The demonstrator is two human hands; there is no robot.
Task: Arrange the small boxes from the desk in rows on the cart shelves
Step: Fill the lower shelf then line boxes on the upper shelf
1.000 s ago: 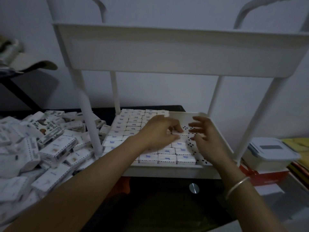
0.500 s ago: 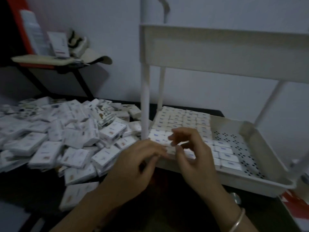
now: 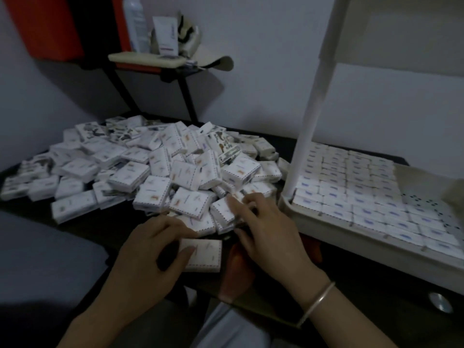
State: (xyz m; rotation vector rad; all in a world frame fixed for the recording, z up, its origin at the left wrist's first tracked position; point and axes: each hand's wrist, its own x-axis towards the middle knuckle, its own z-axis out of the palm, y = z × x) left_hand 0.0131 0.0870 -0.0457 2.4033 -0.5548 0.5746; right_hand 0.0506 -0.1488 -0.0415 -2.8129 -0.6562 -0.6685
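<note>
A big loose pile of small white boxes (image 3: 155, 169) covers the dark desk (image 3: 351, 285) on the left. One small box (image 3: 204, 256) lies apart at the front; my left hand (image 3: 150, 257) grips its left end, thumb on top. My right hand (image 3: 268, 232), with a bangle on the wrist, rests with spread fingers on boxes at the pile's near right edge and holds nothing. To the right stands the white cart shelf (image 3: 351, 249), with neat rows of boxes (image 3: 351, 187) filling most of it and bare perforated floor at its right end.
The cart's white post (image 3: 310, 116) rises at the shelf's near left corner, with an upper shelf (image 3: 401, 33) overhead. A small rack (image 3: 160, 61) with a bottle and a tube stands at the back beside a red cabinet (image 3: 45, 26). A metal disc (image 3: 440, 301) sits near the desk's right edge.
The view has swung left from the cart shelf to the pile. Both hands left the shelf; the left now grips a lone box and the right rests on the pile.
</note>
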